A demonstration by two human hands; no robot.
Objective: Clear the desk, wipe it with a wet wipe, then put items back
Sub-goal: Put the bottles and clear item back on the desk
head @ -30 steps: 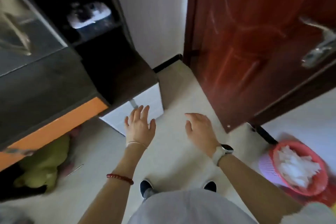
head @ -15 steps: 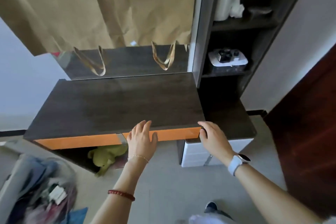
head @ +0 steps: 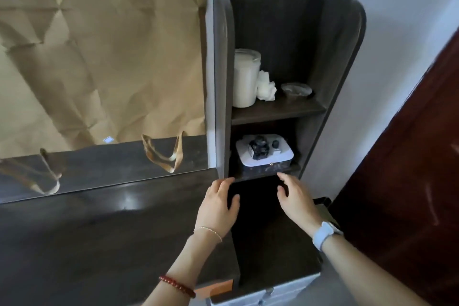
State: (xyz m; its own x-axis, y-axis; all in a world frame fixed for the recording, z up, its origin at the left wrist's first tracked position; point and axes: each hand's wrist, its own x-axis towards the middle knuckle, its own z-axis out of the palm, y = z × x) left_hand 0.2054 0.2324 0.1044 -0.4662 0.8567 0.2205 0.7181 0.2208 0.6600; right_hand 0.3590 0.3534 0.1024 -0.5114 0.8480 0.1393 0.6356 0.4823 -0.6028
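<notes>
The dark wooden desk top (head: 94,236) lies bare in front of me. To its right stands a dark shelf unit (head: 278,112). On its lower shelf sits a clear box with a white lid (head: 264,154) carrying small dark items. My left hand (head: 218,208) and my right hand (head: 295,202) reach toward that shelf, both empty with fingers apart, just below the shelf's front edge and a hand's width from each other. The upper shelf holds a white cylindrical container (head: 246,78), a crumpled white wipe or tissue (head: 265,87) and a small dish (head: 295,89).
A mirror (head: 104,166) behind the desk is mostly covered by a brown paper bag (head: 99,52). A dark red door (head: 409,169) stands at the right. White drawers (head: 268,292) sit below the shelf unit's lower surface.
My view has swung from the floor and door up to the desk and shelf. Both hands have moved from the desk's front edge forward and right, toward the lower shelf.
</notes>
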